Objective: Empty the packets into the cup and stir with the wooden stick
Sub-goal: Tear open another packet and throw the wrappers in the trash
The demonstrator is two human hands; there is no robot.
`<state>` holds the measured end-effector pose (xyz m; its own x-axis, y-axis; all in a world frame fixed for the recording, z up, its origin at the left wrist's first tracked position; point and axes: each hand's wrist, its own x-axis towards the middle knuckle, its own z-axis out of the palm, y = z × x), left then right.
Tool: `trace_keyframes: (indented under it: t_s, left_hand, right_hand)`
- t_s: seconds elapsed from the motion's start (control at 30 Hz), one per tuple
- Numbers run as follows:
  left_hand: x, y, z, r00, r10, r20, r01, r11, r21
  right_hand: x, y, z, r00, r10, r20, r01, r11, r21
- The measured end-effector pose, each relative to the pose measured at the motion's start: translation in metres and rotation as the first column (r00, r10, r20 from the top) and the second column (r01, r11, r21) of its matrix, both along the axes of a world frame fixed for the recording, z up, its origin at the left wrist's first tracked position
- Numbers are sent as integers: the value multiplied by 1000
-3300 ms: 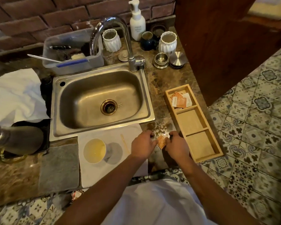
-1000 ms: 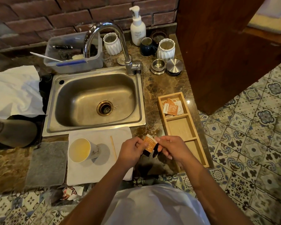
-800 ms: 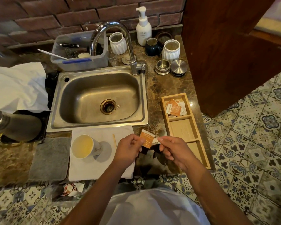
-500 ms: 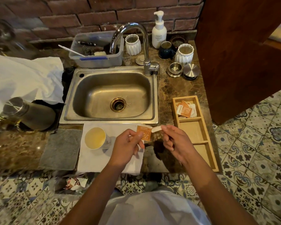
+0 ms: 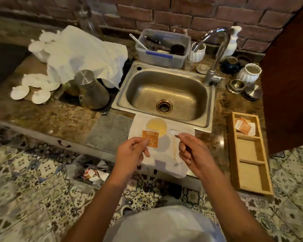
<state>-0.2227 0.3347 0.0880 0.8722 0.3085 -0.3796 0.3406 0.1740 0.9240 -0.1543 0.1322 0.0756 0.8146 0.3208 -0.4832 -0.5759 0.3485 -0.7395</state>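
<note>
Orange packet (image 5: 150, 138), thin, light & floppy, is pinched by left hand (image 5: 131, 152) near cup (image 5: 156, 126); torn strip (image 5: 175, 132) pinched in right hand (image 5: 191, 151). Best held by sealed edge.

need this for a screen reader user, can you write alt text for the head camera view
Seen from above, a person's left hand holds an orange packet just in front of a cup on a white cloth, while the right hand pinches a small torn-off strip. A steel sink lies behind, and a wooden tray with more packets sits to the right.
</note>
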Motion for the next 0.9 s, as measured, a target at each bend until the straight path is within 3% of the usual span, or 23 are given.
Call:
trace_keyframes:
  t_s: [0.47, 0.9]
  left_hand:
    - [-140, 187, -3, 939, 342, -21, -334, 928, 166]
    - [-218, 230, -71, 781, 597, -183, -573, 802, 171]
  right_hand:
    - [-78, 211, 1, 903, 401, 153, -359, 901, -244]
    - [-80, 320, -39, 731, 683, -17, -646, 682, -343]
